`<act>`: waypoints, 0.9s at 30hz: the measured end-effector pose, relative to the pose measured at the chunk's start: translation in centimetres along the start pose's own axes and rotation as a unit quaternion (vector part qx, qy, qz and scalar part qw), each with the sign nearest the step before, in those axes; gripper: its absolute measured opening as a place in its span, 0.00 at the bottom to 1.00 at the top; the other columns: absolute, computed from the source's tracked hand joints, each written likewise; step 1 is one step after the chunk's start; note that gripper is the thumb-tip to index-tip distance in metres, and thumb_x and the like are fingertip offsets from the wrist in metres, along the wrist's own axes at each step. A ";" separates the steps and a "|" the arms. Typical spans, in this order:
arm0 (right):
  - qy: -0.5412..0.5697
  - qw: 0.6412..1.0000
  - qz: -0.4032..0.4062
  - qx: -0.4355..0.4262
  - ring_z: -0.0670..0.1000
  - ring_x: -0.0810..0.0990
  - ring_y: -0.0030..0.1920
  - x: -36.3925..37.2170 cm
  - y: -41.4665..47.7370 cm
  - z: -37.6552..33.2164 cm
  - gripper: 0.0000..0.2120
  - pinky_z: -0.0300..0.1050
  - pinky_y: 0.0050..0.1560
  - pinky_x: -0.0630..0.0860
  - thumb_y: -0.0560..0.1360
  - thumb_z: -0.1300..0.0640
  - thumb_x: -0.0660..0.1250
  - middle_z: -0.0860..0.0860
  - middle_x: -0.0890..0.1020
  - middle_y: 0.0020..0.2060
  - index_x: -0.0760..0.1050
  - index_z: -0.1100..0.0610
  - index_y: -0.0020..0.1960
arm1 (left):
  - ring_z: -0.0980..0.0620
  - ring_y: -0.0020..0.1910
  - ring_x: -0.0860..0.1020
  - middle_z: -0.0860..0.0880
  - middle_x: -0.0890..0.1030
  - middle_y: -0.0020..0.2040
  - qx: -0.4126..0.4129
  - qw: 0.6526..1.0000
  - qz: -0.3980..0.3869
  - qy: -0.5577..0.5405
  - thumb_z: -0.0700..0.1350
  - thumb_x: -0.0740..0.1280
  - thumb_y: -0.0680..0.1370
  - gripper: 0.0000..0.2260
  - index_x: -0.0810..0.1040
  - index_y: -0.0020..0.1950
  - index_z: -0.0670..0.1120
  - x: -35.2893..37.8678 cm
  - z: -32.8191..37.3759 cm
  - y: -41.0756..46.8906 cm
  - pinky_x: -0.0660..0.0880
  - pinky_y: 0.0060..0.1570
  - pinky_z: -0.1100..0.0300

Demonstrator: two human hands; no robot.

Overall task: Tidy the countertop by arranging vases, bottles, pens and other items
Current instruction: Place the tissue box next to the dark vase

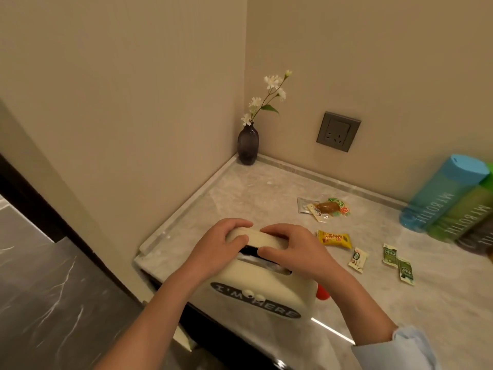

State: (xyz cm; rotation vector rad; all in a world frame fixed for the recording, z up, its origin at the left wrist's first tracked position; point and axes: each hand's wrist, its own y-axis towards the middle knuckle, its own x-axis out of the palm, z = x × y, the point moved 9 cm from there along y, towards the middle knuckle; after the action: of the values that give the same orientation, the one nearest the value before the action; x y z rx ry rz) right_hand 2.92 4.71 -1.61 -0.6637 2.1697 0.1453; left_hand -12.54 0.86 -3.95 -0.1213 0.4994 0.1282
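Gripping the cream tissue box's [256,287] handle, left hand [213,249] and right hand [296,249] curl fingers closed.

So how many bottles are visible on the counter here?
3, side by side at the right edge: blue bottle nearest the wall, green bottle, then a dark bottle, mostly cropped. More may sit off-frame.

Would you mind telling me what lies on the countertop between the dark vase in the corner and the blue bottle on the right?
In the head view, only bare marble countertop lies between the vase and the blue bottle; the snack packets sit nearer the camera.
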 end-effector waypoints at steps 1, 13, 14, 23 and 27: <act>-0.010 1.000 -0.003 -0.004 0.40 0.78 0.49 0.0 0.0 -0.1 0.21 0.41 0.47 0.77 0.66 0.41 0.69 0.37 0.81 0.50 0.76 0.40 0.59 | 0.64 0.59 0.72 0.64 0.74 0.59 0.002 1.000 0.004 -0.002 0.46 0.65 0.77 0.13 0.77 0.58 0.59 0.0 0.1 -0.1 0.67 0.60 0.64; -0.001 0.999 -0.049 0.001 0.43 0.78 0.51 0.0 2.9 1.7 0.19 0.47 0.54 0.77 0.70 0.40 0.68 0.42 0.80 0.53 0.75 0.42 0.60 | 0.63 0.61 0.73 0.62 0.77 0.59 0.012 0.997 0.052 -0.062 0.44 0.66 0.76 0.13 0.78 0.56 0.59 -1.2 1.6 1.3 0.71 0.60 0.62; 0.010 0.999 -0.052 0.006 0.43 0.79 0.50 -0.2 3.3 1.9 0.18 0.48 0.54 0.78 0.71 0.41 0.68 0.43 0.80 0.53 0.75 0.43 0.60 | 0.63 0.60 0.74 0.62 0.78 0.58 0.014 0.997 0.055 -0.061 0.45 0.65 0.76 0.11 0.79 0.55 0.60 -1.3 1.8 1.4 0.72 0.59 0.61; 0.085 0.993 -0.068 0.050 0.46 0.84 0.46 -1.1 5.4 3.7 0.15 0.50 0.53 0.81 0.73 0.44 0.68 0.47 0.85 0.49 0.80 0.46 0.58 | 0.65 0.55 0.74 0.66 0.78 0.54 0.116 0.989 0.055 0.074 0.59 0.66 0.74 0.08 0.82 0.47 0.58 -0.8 4.5 2.2 0.73 0.57 0.59; 0.107 0.992 -0.054 0.050 0.44 0.84 0.46 -2.1 5.9 3.6 0.13 0.45 0.52 0.81 0.73 0.47 0.69 0.46 0.85 0.49 0.79 0.45 0.57 | 0.67 0.60 0.70 0.68 0.74 0.57 0.160 0.975 -0.045 0.145 0.65 0.70 0.66 0.19 0.78 0.56 0.64 0.1 5.3 2.4 0.70 0.61 0.60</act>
State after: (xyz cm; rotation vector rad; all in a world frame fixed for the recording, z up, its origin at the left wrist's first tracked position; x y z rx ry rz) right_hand 3.49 11.78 -3.02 -0.7670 2.3208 -0.0947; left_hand -10.34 4.02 0.37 0.1555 0.7983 -0.0611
